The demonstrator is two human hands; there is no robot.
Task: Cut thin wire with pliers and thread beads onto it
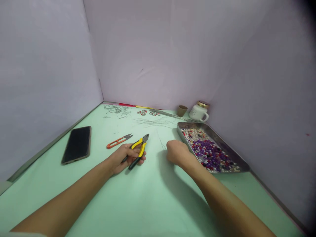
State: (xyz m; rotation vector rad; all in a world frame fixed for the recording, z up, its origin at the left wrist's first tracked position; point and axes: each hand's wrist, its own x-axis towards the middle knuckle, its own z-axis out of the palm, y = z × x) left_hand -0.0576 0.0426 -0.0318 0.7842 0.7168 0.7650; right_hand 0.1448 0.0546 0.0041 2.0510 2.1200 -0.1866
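My left hand (125, 157) is wrapped round the yellow and black pliers (141, 148), whose metal jaws point up and away from me. To the right, my right hand (177, 152) is closed, with the back of the hand towards the camera. Thin wires (162, 144) stick out past its left side; its fingertips are hidden. Close beyond my left hand lie orange thread snips (118, 141). A metal tray (214, 136) of purple, red and pearly beads (209, 153) stands just beyond and right of my right hand.
A phone (77, 144) lies at the left. Cut wire bits (117, 111), beaded pieces (142, 113) and long loose wires (154, 122) lie at the back. A brown cup (182, 110) and a white lidded mug (198, 112) stand behind the tray. Pale walls enclose the green table (138, 204).
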